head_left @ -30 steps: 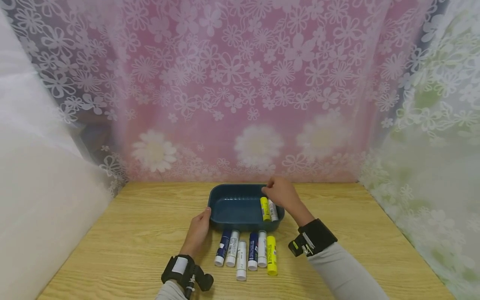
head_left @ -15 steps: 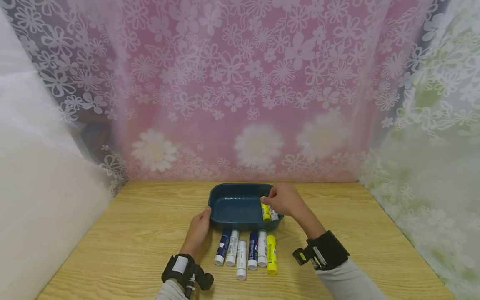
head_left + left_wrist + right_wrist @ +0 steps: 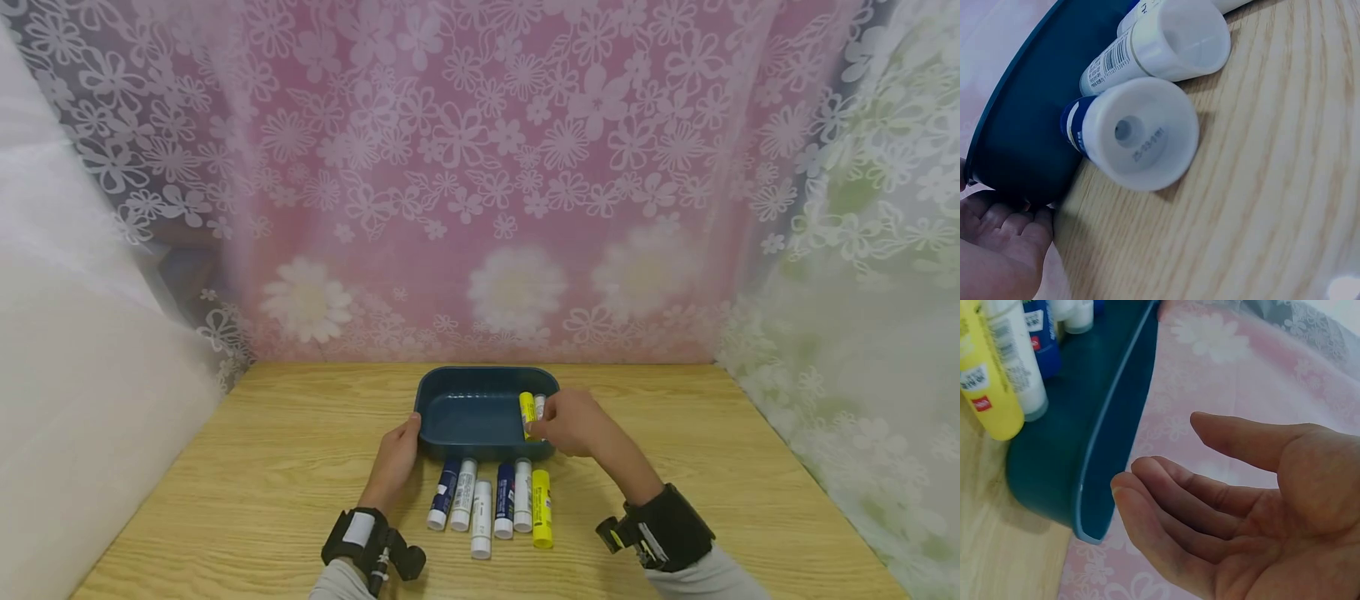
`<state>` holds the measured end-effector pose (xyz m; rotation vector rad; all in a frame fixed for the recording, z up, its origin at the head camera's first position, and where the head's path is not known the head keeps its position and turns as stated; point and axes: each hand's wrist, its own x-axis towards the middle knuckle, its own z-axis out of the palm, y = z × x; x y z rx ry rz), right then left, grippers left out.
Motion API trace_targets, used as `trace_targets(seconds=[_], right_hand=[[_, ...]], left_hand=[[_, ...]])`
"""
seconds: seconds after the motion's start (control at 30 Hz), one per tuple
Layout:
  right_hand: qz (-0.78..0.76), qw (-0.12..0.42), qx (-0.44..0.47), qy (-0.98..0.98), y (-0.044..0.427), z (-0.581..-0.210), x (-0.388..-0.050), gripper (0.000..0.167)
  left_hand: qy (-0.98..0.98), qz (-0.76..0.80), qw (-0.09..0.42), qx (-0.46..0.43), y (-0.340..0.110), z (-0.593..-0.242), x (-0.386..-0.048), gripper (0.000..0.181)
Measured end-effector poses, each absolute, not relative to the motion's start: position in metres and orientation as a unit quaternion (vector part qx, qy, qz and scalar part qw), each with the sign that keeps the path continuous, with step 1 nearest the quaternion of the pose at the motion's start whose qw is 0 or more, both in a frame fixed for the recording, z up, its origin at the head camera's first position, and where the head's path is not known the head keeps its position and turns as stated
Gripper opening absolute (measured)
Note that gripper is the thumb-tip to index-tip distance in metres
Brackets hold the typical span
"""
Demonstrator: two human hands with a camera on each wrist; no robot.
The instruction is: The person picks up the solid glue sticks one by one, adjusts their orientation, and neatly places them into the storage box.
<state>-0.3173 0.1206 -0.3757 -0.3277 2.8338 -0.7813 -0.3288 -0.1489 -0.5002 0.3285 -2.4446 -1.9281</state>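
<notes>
My left hand grips the left end of a dark teal tray, its thumb at the rim; in the left wrist view the fingers curl beneath the tray. A yellow glue stick and a white one lie side by side at the tray's right end. Over that end hovers my right hand, partly covering both sticks. Seen from the right wrist, its thumb and loosely bent fingers stand apart with nothing between them.
In front of the tray lies a row of glue sticks: two dark blue with white ends, three white and one yellow. A wooden table carries everything. Floral curtains hang behind and to the sides.
My right hand has come from the tray's back right corner towards me, down past the two sticks inside. The tray has shifted slightly left; my left hand keeps its hold.
</notes>
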Motion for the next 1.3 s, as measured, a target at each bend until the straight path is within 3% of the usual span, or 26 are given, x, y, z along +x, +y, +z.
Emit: trace_targets(seconds=[0.23,0.43,1.3], right_hand=[[-0.233,0.109,-0.089,0.962,0.118,-0.381,-0.305,0.049],[-0.218,0.15,-0.078,0.961,0.117,-0.387,-0.298,0.036],[-0.207,0.165,-0.06,0.963,0.116,-0.432,-0.296,0.033]], left_hand=[[-0.781,-0.616,0.007,0.103,-0.149,-0.502,-0.329,0.066],[-0.787,-0.608,0.009,0.104,-0.151,-0.503,-0.329,0.065],[-0.786,-0.611,0.008,0.095,-0.151,-0.503,-0.328,0.067]])
